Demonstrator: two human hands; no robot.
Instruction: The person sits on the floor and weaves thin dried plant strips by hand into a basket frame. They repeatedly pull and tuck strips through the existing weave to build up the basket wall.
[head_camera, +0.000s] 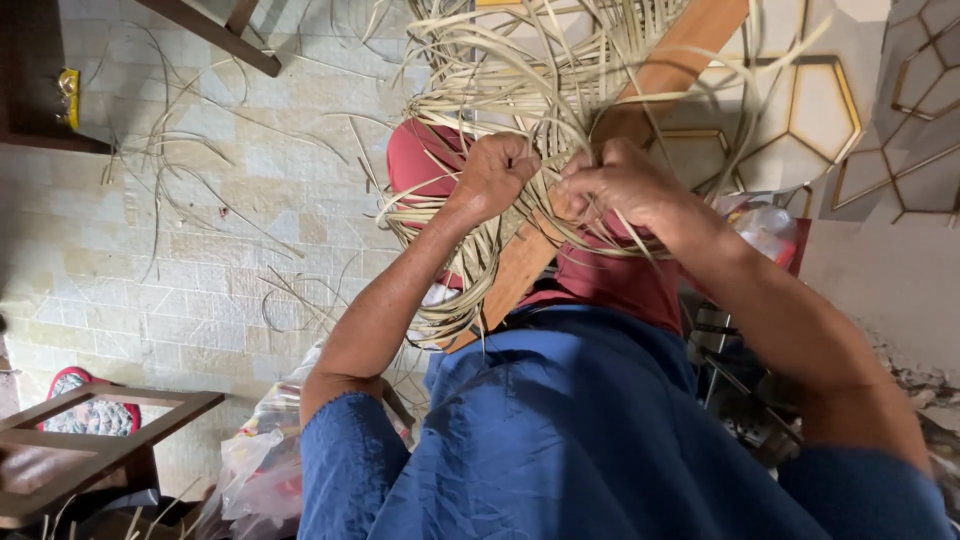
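A tangle of pale cane strips (520, 70) is wound around a long brown wooden frame piece (690, 45) that slants from upper right down to my lap. My left hand (492, 175) is closed in a fist around a bunch of the strips on the left side of the wood. My right hand (625, 188) pinches strips against the wood just beside it. Both forearms reach up from blue sleeves. A red cloth (420, 160) lies under the strips on my knees.
Loose cane strips (180, 170) lie scattered on the tiled floor at left. A wooden frame (90, 430) sits at lower left over a patterned slipper. A crumpled plastic bag (250, 460) lies by my left elbow. Dark wooden furniture stands at top left.
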